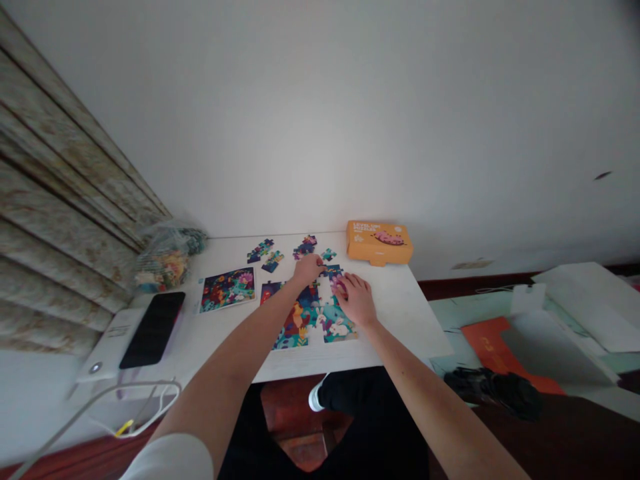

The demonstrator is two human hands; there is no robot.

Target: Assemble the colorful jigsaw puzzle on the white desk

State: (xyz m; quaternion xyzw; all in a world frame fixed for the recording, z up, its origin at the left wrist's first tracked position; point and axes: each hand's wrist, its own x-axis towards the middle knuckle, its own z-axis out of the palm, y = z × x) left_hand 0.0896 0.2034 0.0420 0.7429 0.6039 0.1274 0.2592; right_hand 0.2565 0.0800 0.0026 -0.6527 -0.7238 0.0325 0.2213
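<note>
From afar I can't tell either grip: left hand (307,269) at twelve o'clock of puzzle (296,325), right hand (359,299) at two, box (380,244) beyond

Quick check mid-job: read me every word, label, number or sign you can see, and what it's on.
"LEVEL UP! PUZZLES": orange box; its smaller print is too small to read.
White box under the phone: lettering too small to read.
Orange sheet at right: marking too blurred to read.
</note>
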